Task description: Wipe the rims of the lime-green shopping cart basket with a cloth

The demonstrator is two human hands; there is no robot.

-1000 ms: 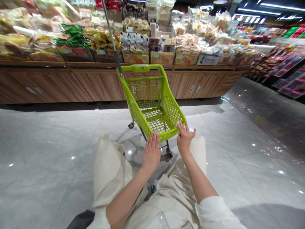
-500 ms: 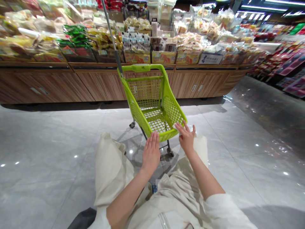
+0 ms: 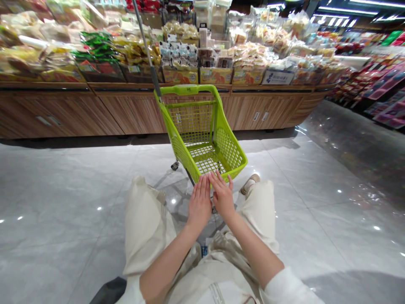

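A bright green shopping cart [image 3: 236, 145] stands in front of me, its basket open at the top. My left hand [image 3: 200, 202] rests on the near rim with its fingers stretched straight and side by side, holding nothing that I can see. Right beside it, my right hand [image 3: 223, 198] bends over the same rim, its fingertips close to those of the left. Some fingers of the right hand are pressed down and others lifted. The small white tissue at its fingertips is now almost wholly hidden under them.
Behind the cart runs a wooden display counter [image 3: 126, 112] stacked with packaged snacks [image 3: 136, 50]. A grey pole [image 3: 146, 46] rises from the cart's left corner. My knees flank the near end of the cart. More shelves [image 3: 379, 80] stand at the far right, across shiny floor tiles [image 3: 316, 177].
My right hand has slid left along the near rim, from the right corner to beside my left hand, taking the white tissue along. The left hand stays in place. My right shoe now shows.
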